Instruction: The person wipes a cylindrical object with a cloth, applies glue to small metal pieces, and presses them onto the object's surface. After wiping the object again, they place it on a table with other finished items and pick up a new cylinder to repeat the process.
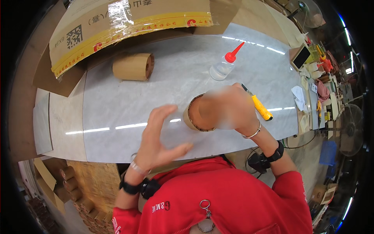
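The tube (186, 118), which is of brown cardboard and has a round mouth with a rough, dark edge, is on the table (175, 72), near the middle and in front of the person; its wall is smooth and curved, and its inside is of a reddish brown; the right hand (230, 106) is over the right part of this mouth, and it is blurred, so I cannot tell if its fingers are narrow, or what they hold; the left hand (156, 140) is at the left of the tube and apart from it, with the thumb wide from the other fingers and nothing between them; the table has a grey, glossy surface, where white strips of light are reflected; just beside the right hand lies a knife (261, 107) with a yellow handle and a dark front end; farther back stands a bottle (222, 70) of clear, soft-looking plastic, with a red, pointed cone for its nozzle; at the back left a roll (131, 67) of brown cardboard lies on its side, near a big carton (134, 19) with shiny yellow tape along its edge.
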Motion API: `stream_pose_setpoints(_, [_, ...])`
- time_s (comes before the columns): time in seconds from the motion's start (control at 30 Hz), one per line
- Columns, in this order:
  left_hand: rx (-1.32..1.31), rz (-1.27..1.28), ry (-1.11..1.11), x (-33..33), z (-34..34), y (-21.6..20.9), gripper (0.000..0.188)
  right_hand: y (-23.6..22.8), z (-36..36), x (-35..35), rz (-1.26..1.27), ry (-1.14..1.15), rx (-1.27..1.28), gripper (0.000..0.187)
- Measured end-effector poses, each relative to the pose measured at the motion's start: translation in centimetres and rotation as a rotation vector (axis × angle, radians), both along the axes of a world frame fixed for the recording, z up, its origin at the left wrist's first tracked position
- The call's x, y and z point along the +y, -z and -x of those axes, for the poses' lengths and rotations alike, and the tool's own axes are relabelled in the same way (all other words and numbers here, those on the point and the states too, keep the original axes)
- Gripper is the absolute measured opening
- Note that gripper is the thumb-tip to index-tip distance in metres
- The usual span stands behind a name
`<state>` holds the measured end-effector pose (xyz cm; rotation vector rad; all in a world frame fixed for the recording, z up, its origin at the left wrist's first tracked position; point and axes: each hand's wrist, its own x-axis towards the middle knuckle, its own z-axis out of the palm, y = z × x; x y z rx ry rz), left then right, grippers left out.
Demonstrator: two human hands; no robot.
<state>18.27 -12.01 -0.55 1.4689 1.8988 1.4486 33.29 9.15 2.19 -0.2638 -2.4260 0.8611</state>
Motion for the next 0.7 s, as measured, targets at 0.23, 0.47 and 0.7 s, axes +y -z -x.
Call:
stream_pose_setpoints(0.23, [-0.254, -0.292, 0.798, -1.7, -2.7, -10.0, 0.059, 0.2, 0.2, -0.6, -0.111, -0.058, -0.056, 0.012])
stream_pose_setpoints(0.47, [-0.49, -0.325, 0.868, -0.8, -4.3, -9.5, 0.038, 0.1, 0.6, -1.1, -0.124, -0.055, -0.12, 0.01])
stream_pose_setpoints(0.7, [-0.501, -0.333, 0.981, 0.5, -5.5, -8.5, 0.072, 0.2, 0.6, -1.1, -0.074, -0.029, -0.166, 0.01])
